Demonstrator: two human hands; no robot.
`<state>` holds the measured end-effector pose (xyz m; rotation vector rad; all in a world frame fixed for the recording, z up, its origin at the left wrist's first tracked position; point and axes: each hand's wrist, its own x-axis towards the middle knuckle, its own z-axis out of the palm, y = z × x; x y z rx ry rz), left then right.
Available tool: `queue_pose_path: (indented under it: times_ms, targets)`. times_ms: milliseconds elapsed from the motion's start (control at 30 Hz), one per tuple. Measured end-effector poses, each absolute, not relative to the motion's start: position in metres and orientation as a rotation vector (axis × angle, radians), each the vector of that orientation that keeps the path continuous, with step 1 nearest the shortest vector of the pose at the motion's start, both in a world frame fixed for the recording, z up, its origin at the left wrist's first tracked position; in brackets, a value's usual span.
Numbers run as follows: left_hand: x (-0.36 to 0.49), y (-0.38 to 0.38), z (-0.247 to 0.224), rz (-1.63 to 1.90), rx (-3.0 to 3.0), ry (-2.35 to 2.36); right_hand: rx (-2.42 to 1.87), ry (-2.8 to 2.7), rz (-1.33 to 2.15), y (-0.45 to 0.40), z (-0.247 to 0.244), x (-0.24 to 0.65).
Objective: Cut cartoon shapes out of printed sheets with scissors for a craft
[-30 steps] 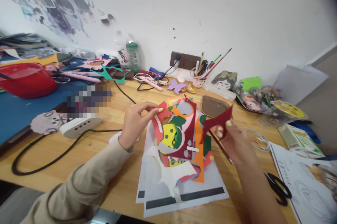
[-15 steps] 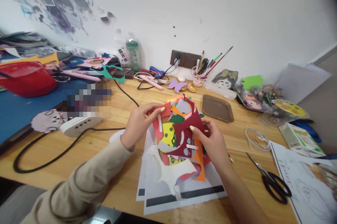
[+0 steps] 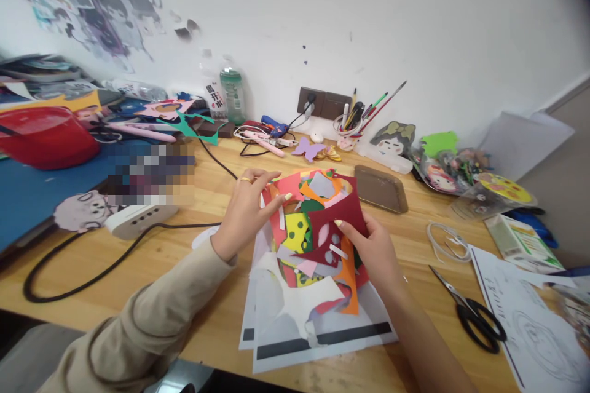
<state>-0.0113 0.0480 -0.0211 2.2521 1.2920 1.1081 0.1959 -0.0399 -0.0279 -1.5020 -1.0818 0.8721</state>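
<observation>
A heap of coloured paper scraps (image 3: 295, 233) lies on white sheets (image 3: 322, 350) with black bands, at the front middle of the desk. My left hand (image 3: 246, 214) is at the heap's upper left, fingers spread, its thumb over a red scrap and the other fingertips at the heap's edge. On the right side, my right hand (image 3: 373, 245) pinches a dark red paper piece (image 3: 343, 211), thumb on top and fingers hidden beneath. A white cut-out scrap (image 3: 299, 307) rests at the front of the heap.
Black-handled scissors (image 3: 474, 313) lie at the right beside a sheet with a drawing (image 3: 539, 331). Behind the heap sits a brown tray (image 3: 380, 189). A white power strip (image 3: 141, 216) with a black cable is at the left. A pen holder (image 3: 348, 139) stands near the wall.
The dark red piece has shifted and lies flatter, its curled upper strip no longer showing. My left fingers have spread and lifted a little. My right hand has moved slightly.
</observation>
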Motion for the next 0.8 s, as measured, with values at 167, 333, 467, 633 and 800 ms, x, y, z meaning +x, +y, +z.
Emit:
queue_pose_path:
  times_ms: [167,333,467,633,800]
  targets:
    - [-0.017,0.054,-0.025,1.081,2.239,1.335,-1.434,-0.931,0.876,-0.039,-0.028,0.205]
    - [-0.020,0.056,-0.023,1.070,2.240,1.330,-1.420,-0.829,0.856,-0.039,-0.022,0.214]
    - [-0.021,0.054,-0.019,1.107,2.251,1.331,-1.354,-0.744,0.819,-0.040,-0.017,0.222]
    - [-0.019,0.052,-0.019,1.138,2.288,1.309,-1.245,-0.634,0.812,-0.040,-0.012,0.233]
    - [-0.019,0.051,-0.018,1.192,2.341,1.297,-1.208,-0.579,0.938,-0.041,-0.009,0.229]
